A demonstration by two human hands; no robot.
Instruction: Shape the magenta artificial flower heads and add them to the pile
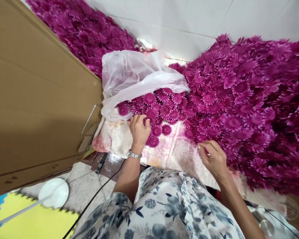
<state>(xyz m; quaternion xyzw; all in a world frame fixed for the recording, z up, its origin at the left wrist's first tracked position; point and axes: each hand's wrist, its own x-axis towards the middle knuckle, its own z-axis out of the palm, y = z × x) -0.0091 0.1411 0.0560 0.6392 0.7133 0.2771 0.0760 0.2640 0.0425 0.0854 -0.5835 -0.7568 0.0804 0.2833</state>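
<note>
My left hand (pixel 139 130), with a metal watch band at the wrist, is at the mouth of a translucent white plastic bag (pixel 137 73). Its fingers are curled down by the bag's lower edge and against magenta artificial flower heads (pixel 165 109); what they hold is hidden. Flower heads spill out of the bag onto a pink-stained white cloth (pixel 179 151). To the right, my right hand (pixel 213 157) hovers over the cloth beside a large heap of the same flower heads (pixel 239 99). Its thumb and forefinger are pinched together, and anything between them is too small to make out.
A tall cardboard box (pixel 40 99) stands close on the left. More magenta flower heads (pixel 82 33) lie behind it, along the white wall (pixel 189 26). Below left are a black cable (pixel 97 194), a round white base (pixel 54 192) with a pole and a yellow foam mat (pixel 35 217).
</note>
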